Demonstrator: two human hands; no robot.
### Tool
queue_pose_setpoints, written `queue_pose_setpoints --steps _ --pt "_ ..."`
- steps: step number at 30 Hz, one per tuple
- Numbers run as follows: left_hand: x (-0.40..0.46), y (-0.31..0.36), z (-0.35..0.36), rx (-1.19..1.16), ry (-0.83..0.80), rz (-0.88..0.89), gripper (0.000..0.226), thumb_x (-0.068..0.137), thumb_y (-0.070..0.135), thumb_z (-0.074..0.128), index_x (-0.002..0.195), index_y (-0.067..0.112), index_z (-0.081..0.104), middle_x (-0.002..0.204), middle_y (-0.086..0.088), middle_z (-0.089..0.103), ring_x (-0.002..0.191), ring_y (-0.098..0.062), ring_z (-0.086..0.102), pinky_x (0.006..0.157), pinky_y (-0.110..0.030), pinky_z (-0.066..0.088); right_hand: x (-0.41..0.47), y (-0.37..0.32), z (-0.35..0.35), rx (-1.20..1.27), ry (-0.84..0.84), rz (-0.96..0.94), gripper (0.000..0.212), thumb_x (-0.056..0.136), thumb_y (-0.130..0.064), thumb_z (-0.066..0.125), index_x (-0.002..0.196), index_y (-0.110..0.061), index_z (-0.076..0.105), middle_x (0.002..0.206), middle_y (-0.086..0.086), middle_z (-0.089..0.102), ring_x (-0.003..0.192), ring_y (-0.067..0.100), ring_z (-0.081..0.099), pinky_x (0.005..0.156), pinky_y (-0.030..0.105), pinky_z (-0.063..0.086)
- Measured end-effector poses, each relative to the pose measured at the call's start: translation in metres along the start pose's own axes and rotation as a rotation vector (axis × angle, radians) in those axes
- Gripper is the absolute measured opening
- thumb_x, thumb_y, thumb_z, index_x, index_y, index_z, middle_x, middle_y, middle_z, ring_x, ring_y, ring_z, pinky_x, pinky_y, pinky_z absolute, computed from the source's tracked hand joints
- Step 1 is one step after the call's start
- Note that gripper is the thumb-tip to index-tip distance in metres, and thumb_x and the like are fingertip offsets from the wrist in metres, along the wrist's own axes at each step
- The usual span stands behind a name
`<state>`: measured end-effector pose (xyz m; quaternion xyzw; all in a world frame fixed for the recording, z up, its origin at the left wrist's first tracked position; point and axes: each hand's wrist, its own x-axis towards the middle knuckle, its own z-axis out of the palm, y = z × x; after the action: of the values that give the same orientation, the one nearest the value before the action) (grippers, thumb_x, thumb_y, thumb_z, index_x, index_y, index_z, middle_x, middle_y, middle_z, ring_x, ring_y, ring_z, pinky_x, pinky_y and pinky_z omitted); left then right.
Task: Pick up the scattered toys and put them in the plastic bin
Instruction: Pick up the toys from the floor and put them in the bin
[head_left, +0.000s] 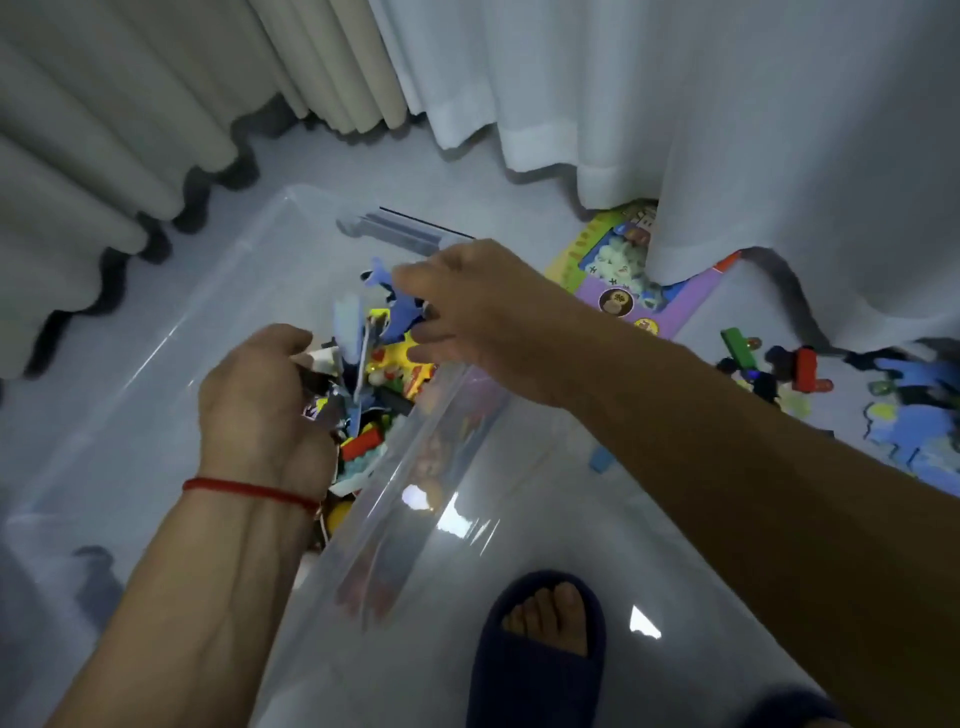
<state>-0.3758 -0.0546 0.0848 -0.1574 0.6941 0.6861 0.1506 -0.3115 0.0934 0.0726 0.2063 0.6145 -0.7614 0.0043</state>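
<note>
Left hand (260, 395) over the bin (171, 332), fingers curled round small toys, half hidden. Best loosened low over the pile (379, 384), so nothing bounces out. Right hand (467, 301) further right, above the pile, fingers spread and loose, blue piece (387, 283) at the fingertips; held or just dropped, cannot tell. More toys (810, 374) far right on the floor.
</note>
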Motion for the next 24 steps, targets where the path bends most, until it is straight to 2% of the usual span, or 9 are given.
queue_pose_setpoints --steps 2,5,8,11,13,15,18,20,24 --pt "0.004 -0.005 -0.003 0.127 -0.077 -0.020 0.007 0.069 0.016 0.057 0.072 0.017 0.063 0.086 -0.014 0.051 0.072 -0.027 0.046 0.058 -0.031 0.041 -0.010 0.001 -0.005 0.076 0.045 -0.023 0.017 0.096 -0.011 0.053 0.100 0.005 0.058 0.090 0.030 0.061 0.096 0.047 0.067 0.088 0.056 0.056" --pt "-0.002 -0.014 0.005 0.380 -0.130 0.302 0.030 0.083 0.020 0.054 0.109 0.012 0.065 0.089 0.002 0.060 0.078 -0.017 0.056 0.064 -0.021 0.048 -0.037 0.005 -0.033 0.090 0.134 -0.067 0.024 0.099 -0.006 0.051 0.111 0.012 0.062 0.106 0.034 0.066 0.100 0.041 0.069 0.084 0.045 0.059" --pt "-0.028 -0.017 0.024 0.298 -0.147 0.618 0.041 0.080 0.004 0.055 0.118 0.015 0.063 0.111 -0.002 0.067 0.108 -0.017 0.063 0.090 -0.024 0.053 -0.076 0.033 -0.077 -0.056 0.337 -0.015 0.021 0.100 -0.007 0.049 0.108 0.000 0.067 0.099 0.023 0.070 0.081 0.032 0.069 0.072 0.034 0.060" --pt "-0.068 -0.039 0.042 0.312 -0.311 0.882 0.039 0.075 -0.014 0.052 0.106 0.006 0.063 0.105 -0.004 0.066 0.103 -0.013 0.064 0.089 -0.022 0.051 -0.111 0.090 -0.126 -0.412 0.564 0.190 0.015 0.097 -0.027 0.058 0.094 -0.019 0.070 0.085 0.002 0.074 0.077 0.026 0.072 0.071 0.037 0.061" --pt "-0.086 -0.069 0.054 0.332 -0.440 0.868 0.032 0.077 -0.016 0.056 0.098 0.006 0.065 0.095 0.000 0.067 0.092 -0.007 0.064 0.082 -0.016 0.049 -0.132 0.126 -0.142 -0.690 0.617 0.309 0.010 0.093 -0.032 0.060 0.089 -0.025 0.067 0.086 -0.004 0.073 0.073 0.019 0.071 0.066 0.034 0.057" --pt "-0.083 -0.113 0.063 0.413 -0.554 0.696 0.030 0.077 -0.010 0.060 0.095 0.013 0.065 0.093 0.007 0.065 0.087 -0.004 0.061 0.076 -0.016 0.049 -0.149 0.157 -0.141 -0.857 0.627 0.348 0.006 0.089 -0.025 0.063 0.095 -0.026 0.065 0.093 -0.001 0.070 0.078 0.022 0.068 0.065 0.034 0.054" --pt "-0.056 -0.189 0.070 0.722 -0.669 0.545 0.033 0.078 0.006 0.067 0.107 0.022 0.062 0.104 0.004 0.059 0.095 -0.013 0.054 0.081 -0.031 0.052 -0.169 0.194 -0.124 -1.125 0.654 0.343 0.029 0.086 -0.024 0.068 0.113 -0.018 0.061 0.109 0.008 0.059 0.082 0.032 0.062 0.059 0.031 0.043" --pt "-0.043 -0.225 0.071 0.932 -0.696 0.581 0.042 0.077 0.021 0.072 0.117 0.023 0.058 0.112 -0.001 0.054 0.103 -0.019 0.049 0.085 -0.038 0.051 -0.174 0.211 -0.114 -1.135 0.688 0.342 0.040 0.087 -0.027 0.069 0.121 -0.014 0.054 0.117 0.010 0.049 0.080 0.033 0.061 0.058 0.028 0.036" --pt "-0.034 -0.249 0.080 1.102 -0.748 0.693 0.064 0.074 0.033 0.075 0.130 0.020 0.048 0.120 -0.008 0.043 0.108 -0.025 0.041 0.083 -0.037 0.048 -0.169 0.232 -0.109 -1.052 0.718 0.304 0.051 0.089 -0.032 0.069 0.131 -0.015 0.046 0.129 0.010 0.036 0.075 0.019 0.050 0.068 0.027 0.046"
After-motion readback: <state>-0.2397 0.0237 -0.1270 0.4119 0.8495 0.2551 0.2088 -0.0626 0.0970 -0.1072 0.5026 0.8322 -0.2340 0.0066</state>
